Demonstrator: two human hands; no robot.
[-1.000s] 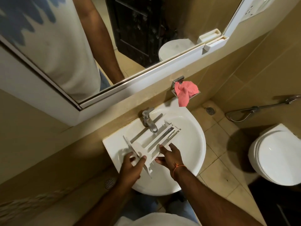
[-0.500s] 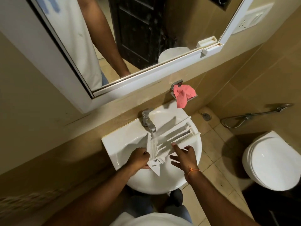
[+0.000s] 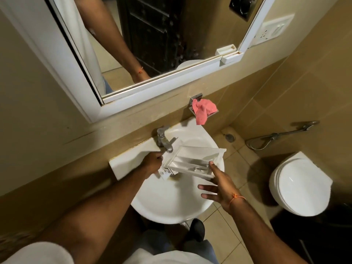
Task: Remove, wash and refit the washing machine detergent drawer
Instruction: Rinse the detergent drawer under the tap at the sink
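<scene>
The white plastic detergent drawer [image 3: 194,161] lies tilted over the bowl of the white washbasin [image 3: 171,202], its compartments facing up, just right of the chrome tap [image 3: 164,139]. My left hand [image 3: 152,162] grips the drawer's left end beside the tap. My right hand [image 3: 217,185] is over the basin's right side with fingers spread; one fingertip touches the drawer's near edge and the hand holds nothing. No running water is visible.
A pink cloth [image 3: 202,110] hangs from a chrome holder on the wall above the basin. A white-framed mirror [image 3: 152,44] fills the wall above. A white toilet [image 3: 301,185] stands at the right, with a hose sprayer [image 3: 282,133] on the wall.
The drawer has turned from standing on edge to lying flatter with its compartments up. My right hand has let go and pulled back toward me, fingers spread. My left hand still holds the left end.
</scene>
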